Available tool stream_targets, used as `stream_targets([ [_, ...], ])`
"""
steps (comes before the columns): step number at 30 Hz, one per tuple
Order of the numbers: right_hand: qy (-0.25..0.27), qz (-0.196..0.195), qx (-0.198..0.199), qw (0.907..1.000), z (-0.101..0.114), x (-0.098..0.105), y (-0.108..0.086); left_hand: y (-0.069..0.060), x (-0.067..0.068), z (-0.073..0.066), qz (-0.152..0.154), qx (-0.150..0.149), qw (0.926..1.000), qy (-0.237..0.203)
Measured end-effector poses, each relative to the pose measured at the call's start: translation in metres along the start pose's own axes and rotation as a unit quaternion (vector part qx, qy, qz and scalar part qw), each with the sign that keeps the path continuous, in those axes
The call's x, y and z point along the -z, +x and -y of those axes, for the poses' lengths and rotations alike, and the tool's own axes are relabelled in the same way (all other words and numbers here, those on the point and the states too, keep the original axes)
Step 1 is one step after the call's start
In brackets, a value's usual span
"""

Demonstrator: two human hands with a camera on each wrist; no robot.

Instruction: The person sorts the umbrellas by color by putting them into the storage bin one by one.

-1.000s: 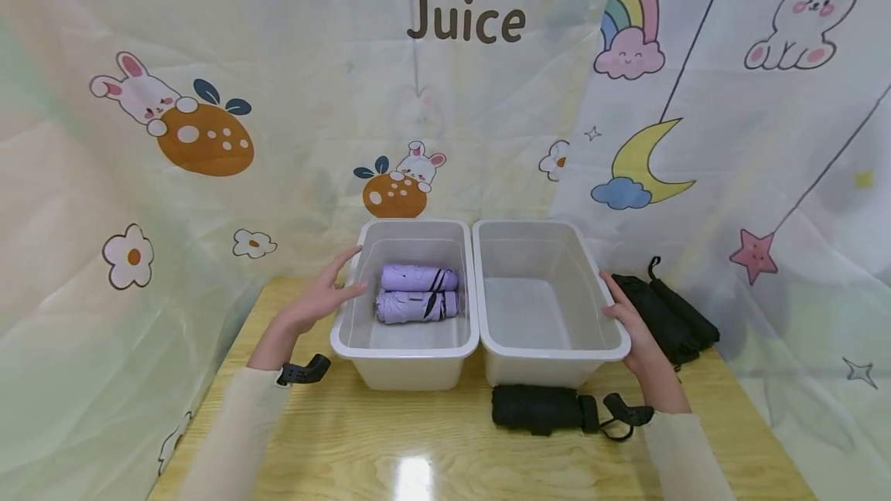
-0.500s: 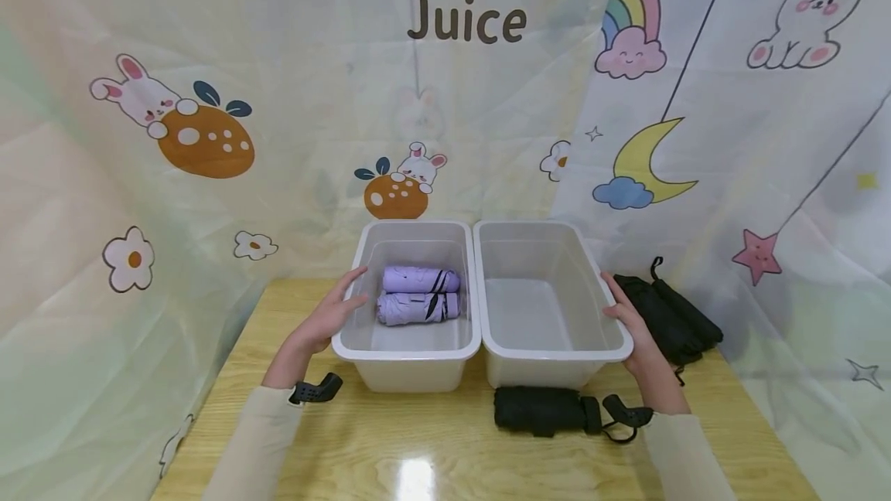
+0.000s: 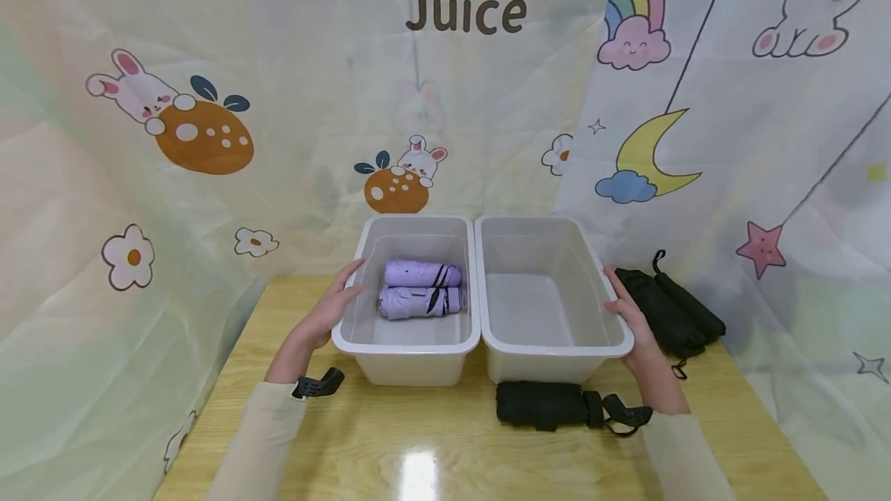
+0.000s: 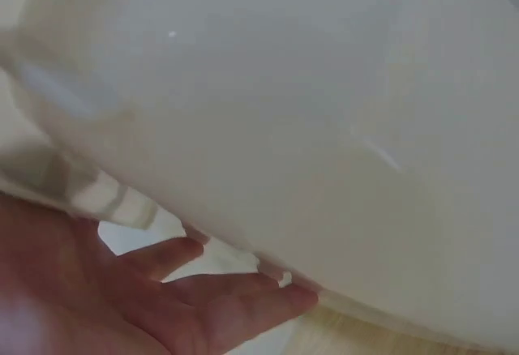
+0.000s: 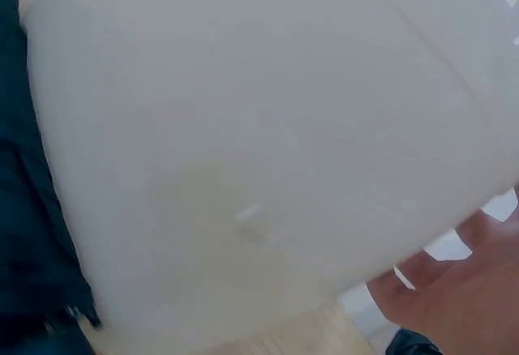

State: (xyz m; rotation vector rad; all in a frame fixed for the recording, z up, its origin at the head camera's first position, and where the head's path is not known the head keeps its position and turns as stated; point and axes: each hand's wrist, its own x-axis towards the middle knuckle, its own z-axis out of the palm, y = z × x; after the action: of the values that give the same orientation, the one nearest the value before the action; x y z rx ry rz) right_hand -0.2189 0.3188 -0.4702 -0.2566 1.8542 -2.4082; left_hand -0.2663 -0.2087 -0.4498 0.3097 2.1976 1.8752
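My left hand (image 3: 323, 315) holds the left side of a light-grey plastic bin (image 3: 407, 366), with the thumb over the rim. Its fingers (image 4: 243, 310) lie against the outer wall under the rim in the left wrist view. Inside that bin lie two folded purple umbrellas (image 3: 422, 274), side by side. My right hand (image 3: 636, 331) holds the right side of a second light-grey bin (image 3: 536, 369), thumb at the rim; in the right wrist view its fingers (image 5: 454, 266) reach under that bin's edge. Nothing lies inside this right bin, which stands beside the left one.
A folded black umbrella (image 3: 543, 404) lies in front of the right bin, near my right wrist. More black folded umbrellas (image 3: 671, 311) rest on the wooden table (image 3: 348, 439) to the right. A printed curtain (image 3: 299, 138) hangs close behind the bins.
My left hand has moved right and closer against the left bin's side, its thumb now at the rim. My right hand stays at the right bin. The view has tilted slightly.
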Motion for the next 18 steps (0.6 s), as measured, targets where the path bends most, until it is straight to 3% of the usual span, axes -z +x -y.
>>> stream_targets([
  [4, -0.059, -0.03, 0.007, 0.9978, 0.004, 0.004, 0.0, 0.005, 0.0, 0.002, 0.0, -0.006, 0.9999, -0.014],
  [12, -0.158, -0.1, 0.042, 0.9815, 0.013, 0.024, 0.0, 0.008, 0.003, 0.001, 0.008, -0.039, 0.9989, -0.025],
  [14, -0.231, -0.114, 0.042, 0.9654, 0.016, 0.032, 0.002, 0.009, 0.003, 0.001, 0.005, -0.047, 0.9987, -0.022],
  [15, -0.275, -0.122, 0.038, 0.9529, 0.018, 0.036, 0.003, 0.008, 0.004, 0.002, 0.004, -0.047, 0.9987, -0.019],
  [18, -0.409, -0.133, 0.024, 0.9024, 0.021, 0.048, 0.009, 0.005, 0.005, 0.005, -0.002, -0.045, 0.9987, -0.024],
])
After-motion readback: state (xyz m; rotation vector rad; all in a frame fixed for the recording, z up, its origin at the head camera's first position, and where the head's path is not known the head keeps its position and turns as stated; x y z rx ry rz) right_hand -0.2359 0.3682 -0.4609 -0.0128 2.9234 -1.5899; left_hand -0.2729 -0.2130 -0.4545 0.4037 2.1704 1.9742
